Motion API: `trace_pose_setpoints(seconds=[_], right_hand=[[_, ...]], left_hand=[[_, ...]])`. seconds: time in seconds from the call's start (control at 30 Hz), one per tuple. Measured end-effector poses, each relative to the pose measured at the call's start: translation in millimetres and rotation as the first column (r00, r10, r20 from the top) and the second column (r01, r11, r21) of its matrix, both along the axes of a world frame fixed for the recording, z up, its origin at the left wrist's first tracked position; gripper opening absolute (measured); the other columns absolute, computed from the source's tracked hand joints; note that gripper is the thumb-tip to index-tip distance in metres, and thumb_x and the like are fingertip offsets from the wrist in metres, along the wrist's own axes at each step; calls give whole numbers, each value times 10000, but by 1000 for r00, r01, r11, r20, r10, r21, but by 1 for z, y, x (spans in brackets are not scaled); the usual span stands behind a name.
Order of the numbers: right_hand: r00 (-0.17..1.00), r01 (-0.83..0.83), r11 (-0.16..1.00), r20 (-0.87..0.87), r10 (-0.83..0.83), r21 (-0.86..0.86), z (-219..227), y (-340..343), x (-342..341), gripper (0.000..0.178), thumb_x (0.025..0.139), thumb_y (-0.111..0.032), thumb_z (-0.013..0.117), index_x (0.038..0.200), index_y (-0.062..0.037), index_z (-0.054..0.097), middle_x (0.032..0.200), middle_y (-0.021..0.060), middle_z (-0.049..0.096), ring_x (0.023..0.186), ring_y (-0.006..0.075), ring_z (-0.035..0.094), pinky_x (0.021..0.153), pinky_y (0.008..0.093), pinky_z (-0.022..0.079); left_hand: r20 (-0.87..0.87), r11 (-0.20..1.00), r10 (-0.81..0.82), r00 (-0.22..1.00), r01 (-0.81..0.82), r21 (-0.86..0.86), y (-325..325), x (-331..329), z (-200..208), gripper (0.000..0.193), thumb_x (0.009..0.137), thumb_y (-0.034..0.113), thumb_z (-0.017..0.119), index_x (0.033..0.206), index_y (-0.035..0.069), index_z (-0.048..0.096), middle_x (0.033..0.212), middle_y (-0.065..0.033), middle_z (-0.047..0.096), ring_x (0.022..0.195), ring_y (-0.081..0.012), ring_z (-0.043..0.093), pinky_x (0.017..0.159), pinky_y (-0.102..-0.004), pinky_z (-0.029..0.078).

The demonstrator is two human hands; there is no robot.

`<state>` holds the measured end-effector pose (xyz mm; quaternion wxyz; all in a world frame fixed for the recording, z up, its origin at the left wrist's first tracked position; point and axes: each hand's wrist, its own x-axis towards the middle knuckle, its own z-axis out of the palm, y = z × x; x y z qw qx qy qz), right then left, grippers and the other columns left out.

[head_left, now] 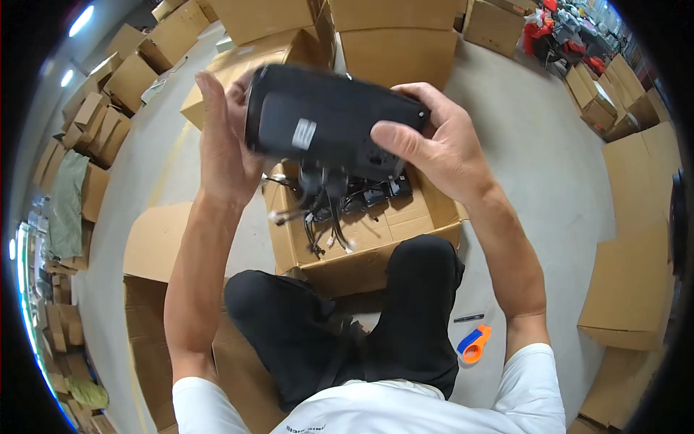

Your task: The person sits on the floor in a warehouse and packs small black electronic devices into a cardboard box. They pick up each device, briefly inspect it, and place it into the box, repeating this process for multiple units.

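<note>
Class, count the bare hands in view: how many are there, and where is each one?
2. The left hand is at the left end of the black device; the right hand holds its right end, thumb across the near face. Some fingers are hidden.

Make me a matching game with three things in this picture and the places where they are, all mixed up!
Things:
1. flat black plastic device
2. orange-and-blue ring-shaped plastic tool
3. grey-green cloth

Places:
A. draped over brown cardboard boxes
B. between the bare left hand and bare right hand
C. on the smooth grey floor

Pairs: 1-B, 2-C, 3-A
</note>
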<state>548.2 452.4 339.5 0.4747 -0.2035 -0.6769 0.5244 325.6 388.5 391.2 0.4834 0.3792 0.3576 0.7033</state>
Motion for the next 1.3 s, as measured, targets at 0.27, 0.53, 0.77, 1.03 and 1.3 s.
trace_pose_setpoints(seconds=[0.27,0.53,0.77,1.03,1.3], right_hand=[[952,199,863,-118,-283,-465,-154,70,8,630,867,-412,835,1167,76,574,983,78,656,819,104,618,710,234,538],[714,682,510,326,-619,-524,-326,131,12,695,862,-439,825,1187,106,541,1022,148,652,878,183,627,795,319,531],[411,883,459,636,-654,-98,-359,137,-2,646,898,-365,781,1254,74,467,1088,310,642,1032,422,647,933,472,486],[326,866,488,614,-718,111,-423,153,-14,591,945,-314,728,1261,77,418,1105,321,593,1025,468,597,917,515,456],[305,917,393,761,-572,-72,-465,161,-15,626,941,-333,731,1282,98,431,1144,304,611,1035,425,615,949,487,469]], left_hand=[[-175,708,-624,762,456,-540,97,-10,-153,667,959,557,654,1313,9,516,993,-95,680,823,-173,686,780,-316,596],[-874,908,-402,-272,6,-420,201,-12,-365,196,811,149,748,962,29,713,986,-168,701,837,-378,685,768,-453,561],[-937,949,-293,-191,59,-309,235,28,-494,174,785,172,765,823,26,678,1015,-202,675,971,-376,684,826,-475,558],[-865,938,-331,-377,-33,-344,253,49,-527,116,812,118,657,825,101,771,856,-120,760,811,-291,753,716,-405,594],[-797,887,-449,-403,-97,-451,255,43,-503,161,863,122,646,895,122,804,931,-118,779,894,-276,768,730,-383,604]])
